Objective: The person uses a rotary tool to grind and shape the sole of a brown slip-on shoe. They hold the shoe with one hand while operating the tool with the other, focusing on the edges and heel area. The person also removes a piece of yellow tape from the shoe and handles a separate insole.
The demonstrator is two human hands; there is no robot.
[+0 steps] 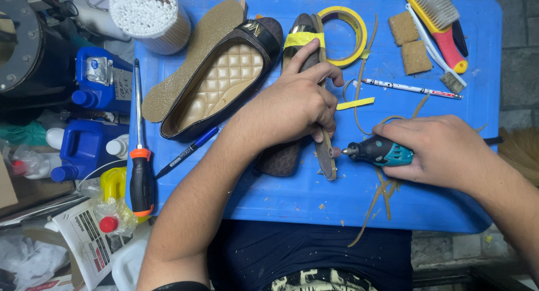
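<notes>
My left hand (300, 103) presses down on a dark flat shoe (281, 156) that lies sole-side out on the blue table (292, 201), with yellow tape around its toe. My right hand (443, 150) grips a small teal rotary tool (377, 151). The tool's small grinding tip (336, 152) touches the edge of the shoe's sole (325, 156). A second matching shoe (216, 83) with a quilted gold insole lies to the left, upright and apart from both hands.
A tan insole (168, 92), a screwdriver with an orange and black handle (139, 156) and a blue pen (188, 150) lie left. A yellow tape roll (359, 35), brushes (443, 21), sanding blocks (410, 41), a pencil (412, 89) and leather trimmings (382, 195) lie right. Blue jugs (90, 111) stand off the table.
</notes>
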